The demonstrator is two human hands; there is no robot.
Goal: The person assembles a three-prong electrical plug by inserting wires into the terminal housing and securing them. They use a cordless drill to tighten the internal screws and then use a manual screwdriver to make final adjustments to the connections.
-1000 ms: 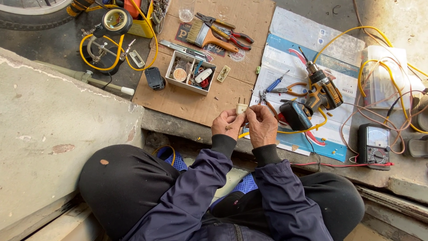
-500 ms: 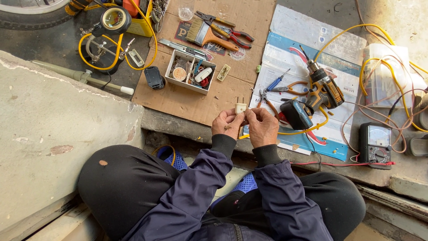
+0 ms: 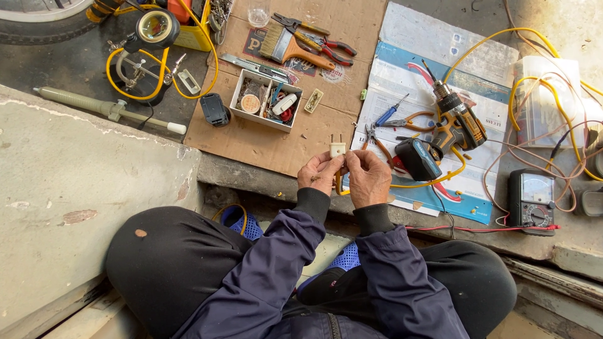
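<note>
Both hands meet just below the near edge of the cardboard sheet (image 3: 270, 135): the left hand (image 3: 319, 174) and right hand (image 3: 369, 179) are pressed together, fingertips pinching a small white plug (image 3: 338, 149) whose two prongs point up toward the cardboard. A yellow cable (image 3: 433, 182) runs from between the palms; its join to the plug is hidden by the fingers. Right of the cardboard lie a cordless drill (image 3: 457, 120) and, farther off, a multimeter (image 3: 531, 201). On the cardboard sits a parts box (image 3: 265, 100), its contents too small to make out.
</note>
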